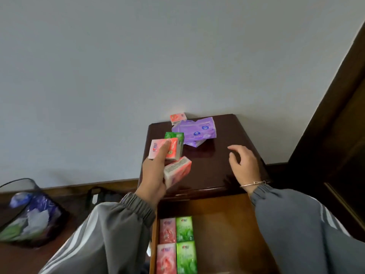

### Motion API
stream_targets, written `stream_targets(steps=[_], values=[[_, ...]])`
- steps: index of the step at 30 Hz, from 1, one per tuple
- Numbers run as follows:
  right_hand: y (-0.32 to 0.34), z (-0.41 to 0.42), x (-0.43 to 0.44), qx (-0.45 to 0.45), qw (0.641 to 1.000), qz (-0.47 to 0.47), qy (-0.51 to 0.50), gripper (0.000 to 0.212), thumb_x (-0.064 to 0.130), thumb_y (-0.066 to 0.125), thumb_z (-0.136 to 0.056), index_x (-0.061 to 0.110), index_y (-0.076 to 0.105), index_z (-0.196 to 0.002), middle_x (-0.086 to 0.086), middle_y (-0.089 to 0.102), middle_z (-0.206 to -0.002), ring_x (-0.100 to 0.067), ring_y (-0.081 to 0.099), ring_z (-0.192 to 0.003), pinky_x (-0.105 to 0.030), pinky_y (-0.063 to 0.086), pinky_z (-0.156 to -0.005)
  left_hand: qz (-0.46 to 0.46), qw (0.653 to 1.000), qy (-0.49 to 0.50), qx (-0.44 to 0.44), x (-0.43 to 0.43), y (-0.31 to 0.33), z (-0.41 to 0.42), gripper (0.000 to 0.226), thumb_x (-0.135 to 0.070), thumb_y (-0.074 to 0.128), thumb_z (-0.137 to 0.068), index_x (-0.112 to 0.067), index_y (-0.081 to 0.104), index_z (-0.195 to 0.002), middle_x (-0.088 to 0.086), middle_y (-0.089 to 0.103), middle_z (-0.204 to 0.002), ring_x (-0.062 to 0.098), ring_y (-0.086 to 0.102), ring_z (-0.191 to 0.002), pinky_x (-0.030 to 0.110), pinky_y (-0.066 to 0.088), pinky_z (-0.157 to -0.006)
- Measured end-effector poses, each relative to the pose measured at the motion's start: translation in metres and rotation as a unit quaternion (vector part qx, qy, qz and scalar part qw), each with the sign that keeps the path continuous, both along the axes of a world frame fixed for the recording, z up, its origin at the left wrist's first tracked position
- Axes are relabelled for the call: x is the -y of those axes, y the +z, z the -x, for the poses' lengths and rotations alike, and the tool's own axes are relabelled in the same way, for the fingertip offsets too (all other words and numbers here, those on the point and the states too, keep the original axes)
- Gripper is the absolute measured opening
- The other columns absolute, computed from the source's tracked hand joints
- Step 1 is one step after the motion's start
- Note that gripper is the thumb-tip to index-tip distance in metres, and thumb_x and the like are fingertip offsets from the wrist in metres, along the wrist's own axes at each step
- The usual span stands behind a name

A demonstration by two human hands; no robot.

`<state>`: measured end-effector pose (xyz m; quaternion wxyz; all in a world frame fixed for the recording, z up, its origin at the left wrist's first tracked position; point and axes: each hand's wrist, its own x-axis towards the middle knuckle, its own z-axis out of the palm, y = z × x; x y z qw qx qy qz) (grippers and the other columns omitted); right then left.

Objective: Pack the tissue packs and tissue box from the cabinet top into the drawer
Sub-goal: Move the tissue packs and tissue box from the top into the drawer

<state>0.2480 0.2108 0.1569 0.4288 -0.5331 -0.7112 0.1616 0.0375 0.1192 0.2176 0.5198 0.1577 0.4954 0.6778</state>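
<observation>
My left hand (153,175) grips a pink tissue pack (176,172) and its fingers reach onto another pink pack (158,148) that sits at the left edge of the dark cabinet top (217,159). A green pack (174,136) lies just behind that one. A purple soft tissue pack (195,131) lies further back, and a small pink pack (178,118) sits at the wall. My right hand (244,165) hovers over the cabinet top with loosely curled fingers and holds nothing. Below, the open drawer (227,234) holds two pink packs (167,246) and two green packs (185,244) at its left side.
A mesh waste bin (27,212) with a blue liner stands on the floor at the left. A dark wooden door frame (339,115) rises at the right. The right part of the drawer floor is bare wood.
</observation>
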Motion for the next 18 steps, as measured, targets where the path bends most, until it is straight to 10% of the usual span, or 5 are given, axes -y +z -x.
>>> stream_targets(steps=[8,18], values=[[0.02,0.023,0.149,-0.192,0.891,0.286,0.295,0.026,0.03,0.064,-0.086,0.034,0.057,-0.111,0.01,0.065,-0.11,0.0,0.063,-0.101,-0.018,0.049,-0.088,0.042,0.995,0.009,0.093,0.087,-0.03,-0.028,0.053,-0.038,0.068,-0.083,-0.001,0.059,-0.119,0.026,0.065,-0.106,0.036,0.068,-0.084,0.043,0.057,-0.067],[0.002,0.004,0.198,-0.064,0.935,0.233,0.26,0.036,0.032,0.077,-0.072,0.042,0.052,-0.097,0.006,0.059,-0.106,-0.004,0.058,-0.096,-0.02,0.047,-0.083,0.03,0.995,-0.023,0.097,0.137,-0.046,-0.06,0.054,-0.037,0.069,-0.081,-0.002,0.058,-0.121,0.031,0.063,-0.114,0.041,0.068,-0.091,0.05,0.057,-0.07]])
